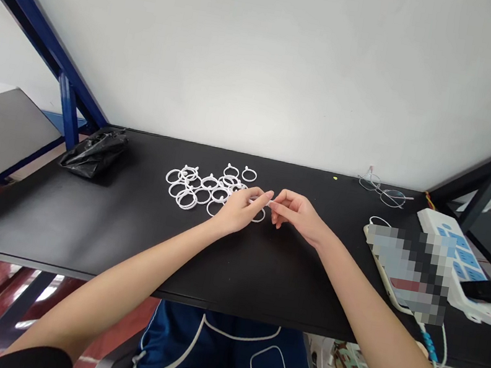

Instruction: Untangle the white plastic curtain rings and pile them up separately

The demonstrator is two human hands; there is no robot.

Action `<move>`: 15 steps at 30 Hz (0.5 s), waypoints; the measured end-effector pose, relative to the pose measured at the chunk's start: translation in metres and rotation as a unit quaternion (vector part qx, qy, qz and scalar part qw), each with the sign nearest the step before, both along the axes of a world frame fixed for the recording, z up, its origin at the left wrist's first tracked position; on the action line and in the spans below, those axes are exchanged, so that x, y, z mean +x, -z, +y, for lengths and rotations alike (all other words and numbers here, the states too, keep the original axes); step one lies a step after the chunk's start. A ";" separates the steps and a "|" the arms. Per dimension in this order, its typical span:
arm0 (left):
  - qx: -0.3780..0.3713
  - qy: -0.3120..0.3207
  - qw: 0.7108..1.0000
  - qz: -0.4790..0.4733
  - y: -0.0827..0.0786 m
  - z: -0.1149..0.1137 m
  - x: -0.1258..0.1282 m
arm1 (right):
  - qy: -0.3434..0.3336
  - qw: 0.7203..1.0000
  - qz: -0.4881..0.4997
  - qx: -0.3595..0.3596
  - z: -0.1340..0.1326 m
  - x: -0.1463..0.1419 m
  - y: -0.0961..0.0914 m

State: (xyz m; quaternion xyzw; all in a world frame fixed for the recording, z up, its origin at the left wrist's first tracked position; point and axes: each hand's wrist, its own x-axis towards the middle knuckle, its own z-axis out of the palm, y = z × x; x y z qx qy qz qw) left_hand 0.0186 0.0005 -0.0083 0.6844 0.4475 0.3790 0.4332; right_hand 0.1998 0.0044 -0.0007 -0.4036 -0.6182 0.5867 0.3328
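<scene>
White plastic curtain rings (187, 199), each with a small eyelet on its rim, lie in a loose, overlapping cluster on the black tabletop (134, 228). At the right side of the cluster, my left hand (241, 210) is closed in a pinch, partly covering some rings. My right hand (299, 215) meets it fingertip to fingertip, also pinching. Between the two sets of fingers shows a small white piece (270, 202), which looks like part of a curtain ring; the fingers hide most of it. Another ring (259, 217) shows just below my left hand.
A crumpled black plastic bag (96, 153) lies at the back left. Wire-framed glasses (383, 191) rest near the wall. On the right are a partly blurred phone (388, 274) with a cable and a white power strip (455, 250). White cords (194, 345) hang over my lap.
</scene>
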 end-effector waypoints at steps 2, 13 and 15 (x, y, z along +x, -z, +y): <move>0.004 -0.002 1.000 0.002 0.000 0.000 0.000 | 0.014 0.998 -0.039 0.043 -0.002 -0.002 0.002; 0.028 -0.004 1.000 -0.003 0.005 0.002 0.001 | 0.053 0.959 -0.136 0.245 -0.015 -0.015 0.011; 0.032 0.002 0.999 -0.012 0.006 0.003 0.002 | 0.058 0.957 -0.130 0.252 -0.015 -0.015 0.013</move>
